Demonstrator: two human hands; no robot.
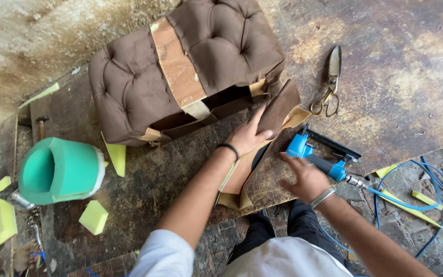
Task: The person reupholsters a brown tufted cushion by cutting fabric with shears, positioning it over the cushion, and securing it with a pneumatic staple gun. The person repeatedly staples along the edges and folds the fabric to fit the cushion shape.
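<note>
From the head view, my left hand (pixel 247 136) lies flat, fingers spread, pinning the brown flap (pixel 278 105) at the tufted cushion (pixel 180 66), likely to keep it taut. My right hand (pixel 306 177) hovers open, empty, just beside the blue stapler (pixel 321 159). Scissors (pixel 329 82) lie well apart; the blue hose (pixel 411 197) trails right, green foam (pixel 57 169) left.

Brown tufted cushion (pixel 180 72), blue stapler (pixel 319 154), green foam roll (pixel 60 169).
</note>
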